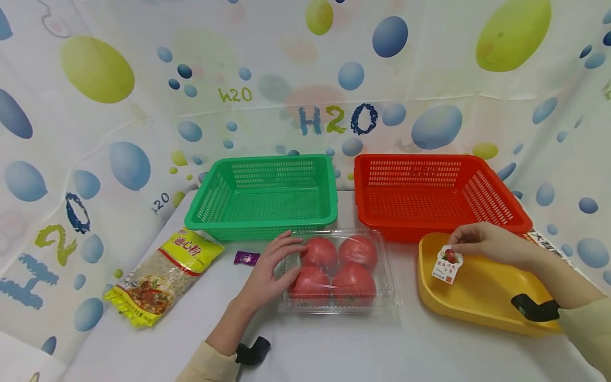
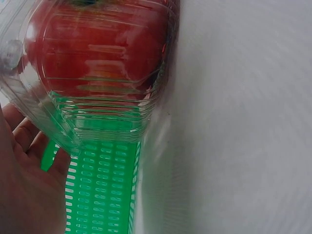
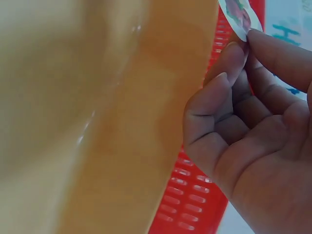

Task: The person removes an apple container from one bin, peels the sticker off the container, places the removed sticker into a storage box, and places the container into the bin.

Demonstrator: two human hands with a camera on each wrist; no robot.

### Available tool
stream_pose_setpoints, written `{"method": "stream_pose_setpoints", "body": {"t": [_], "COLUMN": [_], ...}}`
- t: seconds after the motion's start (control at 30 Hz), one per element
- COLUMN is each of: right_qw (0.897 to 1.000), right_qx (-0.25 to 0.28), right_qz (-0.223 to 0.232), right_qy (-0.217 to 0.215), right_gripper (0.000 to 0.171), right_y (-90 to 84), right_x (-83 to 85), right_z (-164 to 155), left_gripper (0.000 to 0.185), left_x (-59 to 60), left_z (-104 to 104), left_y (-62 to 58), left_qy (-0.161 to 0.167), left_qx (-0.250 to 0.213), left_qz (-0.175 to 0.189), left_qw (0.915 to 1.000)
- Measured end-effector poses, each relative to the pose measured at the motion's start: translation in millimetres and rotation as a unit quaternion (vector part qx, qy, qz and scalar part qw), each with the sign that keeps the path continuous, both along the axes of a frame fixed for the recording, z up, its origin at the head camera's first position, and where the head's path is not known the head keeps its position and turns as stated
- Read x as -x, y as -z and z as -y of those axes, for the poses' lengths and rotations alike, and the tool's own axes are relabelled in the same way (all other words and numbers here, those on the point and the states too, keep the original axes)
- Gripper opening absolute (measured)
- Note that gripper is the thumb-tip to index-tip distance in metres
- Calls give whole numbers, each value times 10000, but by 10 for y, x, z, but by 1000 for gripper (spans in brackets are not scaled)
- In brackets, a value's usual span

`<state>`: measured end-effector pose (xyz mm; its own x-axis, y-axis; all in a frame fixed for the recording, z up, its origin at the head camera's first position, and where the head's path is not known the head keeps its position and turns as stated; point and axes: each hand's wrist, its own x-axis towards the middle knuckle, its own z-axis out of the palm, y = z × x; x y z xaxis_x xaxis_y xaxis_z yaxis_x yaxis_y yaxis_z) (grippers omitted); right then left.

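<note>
A: Head view, grip?
B: Left hand (image 1: 273, 274): fingers apart, loosely bent, at the left edge of the clear box (image 1: 397, 304). Right hand (image 1: 488, 246): thumb and fingers together, pinching a label (image 1: 447, 265) over the yellow tray (image 1: 496, 289).
A: Counts?
B: One box, on the table (image 1: 334, 347) between the hands, four tomatoes (image 1: 360, 253) inside. One label, one tray. Two baskets: green basket (image 1: 277, 205), red basket (image 1: 410, 201). One pasta bag (image 1: 167, 270), one sweet (image 1: 246, 258), both left of box.
A: Left wrist?
B: Fingers at box rim; contact pressure can't tell.
A: Right wrist?
B: Thumb and fingertip clamped on one label.
</note>
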<state>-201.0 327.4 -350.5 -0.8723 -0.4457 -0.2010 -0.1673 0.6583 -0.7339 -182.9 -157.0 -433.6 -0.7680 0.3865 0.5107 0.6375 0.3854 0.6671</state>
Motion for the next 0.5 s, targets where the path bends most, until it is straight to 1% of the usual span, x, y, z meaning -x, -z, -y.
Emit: {"method": "stream_pose_setpoints", "body": {"t": [0.23, 0.37, 0.5], "right_qw": [9993, 9978, 9946], "right_qx": [-144, -513, -889], "right_qz": [68, 133, 222], "right_qy": [-347, -389, -490], "right_gripper": [14, 18, 28], "right_y": [155, 216, 222], "right_x": [5, -2, -12], "right_z": [-29, -11, 4], "left_gripper": [36, 36, 36], "left_x": [-13, -10, -6], "left_z": [-13, -6, -1], "left_y": [7, -1, -4], "left_qy": [5, 1, 6], "left_qx": [36, 1, 6], "left_qz": [26, -16, -46], "left_qw": [10000, 10000, 10000]}}
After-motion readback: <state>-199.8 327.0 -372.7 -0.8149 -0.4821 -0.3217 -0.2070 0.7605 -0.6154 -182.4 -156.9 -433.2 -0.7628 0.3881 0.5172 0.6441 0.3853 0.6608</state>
